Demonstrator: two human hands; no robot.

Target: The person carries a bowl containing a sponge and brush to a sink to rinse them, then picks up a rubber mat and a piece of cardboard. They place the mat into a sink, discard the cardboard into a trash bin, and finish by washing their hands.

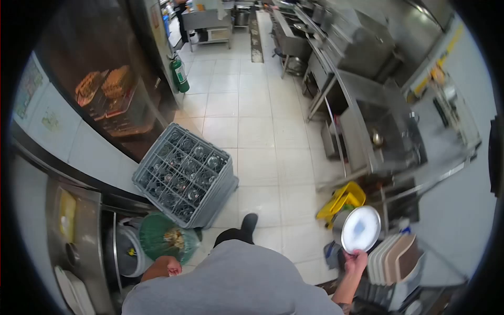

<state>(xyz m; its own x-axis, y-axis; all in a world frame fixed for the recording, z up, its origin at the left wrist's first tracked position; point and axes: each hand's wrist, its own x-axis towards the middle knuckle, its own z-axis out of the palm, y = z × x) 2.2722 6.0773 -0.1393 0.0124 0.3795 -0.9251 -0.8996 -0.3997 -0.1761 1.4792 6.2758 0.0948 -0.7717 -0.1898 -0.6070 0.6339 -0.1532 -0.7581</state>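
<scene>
My right hand (356, 258) grips the rim of a round metal pot (346, 231) at the lower right. The pot's round face is bright white with a bluish patch in the middle; whether that is its inside, a lid or its contents I cannot make out. At the lower left my left hand (174, 266) hangs with its fingers curled and nothing visible in them. Beside it is a bin with a green liner (152, 236) and food scraps inside.
A grey rack of glasses (228, 184) stands on the tiled floor ahead, left of centre. A yellow mop bucket (349, 195) and several stacked tubs (391, 257) are at the right, below a steel sink counter (362, 136). A green extinguisher (179, 76) stands farther off; a person (181, 18) is at the back.
</scene>
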